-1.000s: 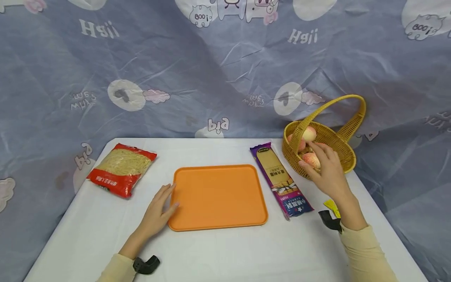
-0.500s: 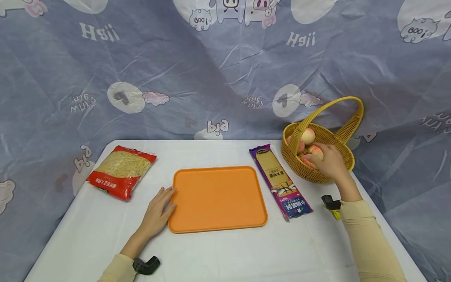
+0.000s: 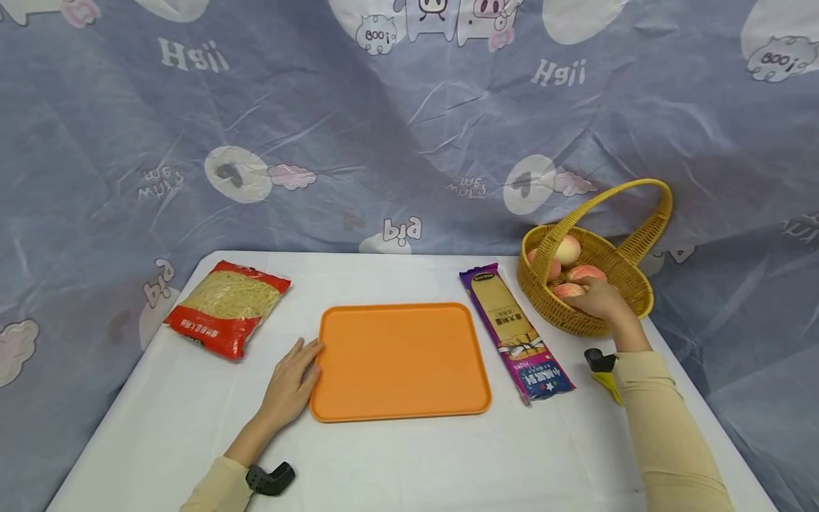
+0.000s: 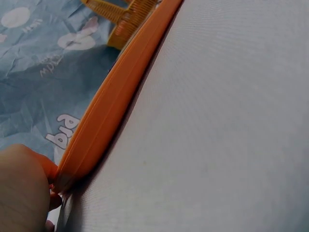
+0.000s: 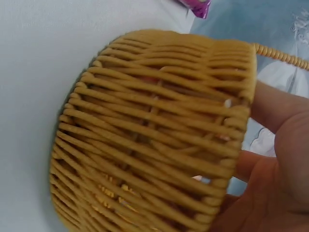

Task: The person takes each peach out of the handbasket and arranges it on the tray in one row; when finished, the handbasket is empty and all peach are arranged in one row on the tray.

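Observation:
My right hand (image 3: 603,299) reaches over the near rim of a yellow woven basket (image 3: 630,288). Its thumb and fingers are at a pink peach (image 3: 566,290); a redder peach (image 3: 587,272) sits just behind. A paler peach (image 3: 568,250) and another lie farther back inside. In the right wrist view the basket's wall (image 5: 154,121) hides my fingertips, so I cannot tell if they grip the peach. My left hand (image 3: 289,384) rests with extended fingers against the left edge of an orange tray (image 3: 403,363), lying flat on the table. The left wrist view shows fingers at the tray's rim (image 4: 104,116).
A red bag of pasta (image 3: 229,309) lies at the back left of the white table (image 3: 409,462). Between tray and basket is a long purple pasta packet (image 3: 518,334). Something small and yellow (image 3: 608,386) lies beneath my right wrist. A patterned grey-blue cloth (image 3: 358,128) hangs behind.
My right hand has moved down and deeper into the basket, its fingers now lower among the peaches. My left hand has stayed at the tray's edge.

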A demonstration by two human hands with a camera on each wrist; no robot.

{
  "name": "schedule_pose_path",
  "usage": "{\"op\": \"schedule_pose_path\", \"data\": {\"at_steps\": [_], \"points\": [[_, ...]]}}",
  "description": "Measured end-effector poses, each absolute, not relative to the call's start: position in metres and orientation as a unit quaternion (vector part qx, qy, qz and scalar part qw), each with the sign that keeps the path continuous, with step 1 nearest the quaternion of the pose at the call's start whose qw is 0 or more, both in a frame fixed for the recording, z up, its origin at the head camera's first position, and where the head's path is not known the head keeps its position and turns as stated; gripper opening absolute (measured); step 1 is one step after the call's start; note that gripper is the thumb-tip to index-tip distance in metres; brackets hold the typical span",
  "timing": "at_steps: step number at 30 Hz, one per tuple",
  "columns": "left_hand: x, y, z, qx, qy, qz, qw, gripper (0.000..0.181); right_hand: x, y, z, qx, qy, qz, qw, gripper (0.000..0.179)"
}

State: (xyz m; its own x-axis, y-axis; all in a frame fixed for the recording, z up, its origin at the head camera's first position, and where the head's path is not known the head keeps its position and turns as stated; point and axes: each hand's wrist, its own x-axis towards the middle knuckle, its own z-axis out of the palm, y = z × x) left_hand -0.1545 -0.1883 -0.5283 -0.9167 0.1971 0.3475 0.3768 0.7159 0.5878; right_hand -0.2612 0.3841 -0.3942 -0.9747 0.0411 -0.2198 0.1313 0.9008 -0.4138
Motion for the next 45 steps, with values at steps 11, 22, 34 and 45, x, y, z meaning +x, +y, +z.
{"op": "schedule_pose_path", "data": {"at_steps": [11, 22, 34, 45], "points": [[-0.155, -0.187, -0.53, -0.156, -0.92, -0.336, 0.128, 0.043, -0.252, 0.394, -0.405, 0.112, 0.96, -0.253, 0.051, 0.089], [-0.155, -0.186, -0.53, -0.154, -0.923, -0.334, 0.116, 0.044, -0.219, 0.378, -0.391, 0.161, 0.922, -0.344, -0.077, 0.083], [-0.155, -0.188, -0.53, -0.149, -0.926, -0.328, 0.114, 0.044, -0.187, 0.34, -0.386, 0.122, 0.905, -0.391, -0.113, 0.081], [-0.156, -0.189, -0.529, -0.151, -0.926, -0.325, 0.123, 0.043, -0.176, 0.275, -0.391, 0.01, 0.896, -0.431, -0.106, 0.078]]}}
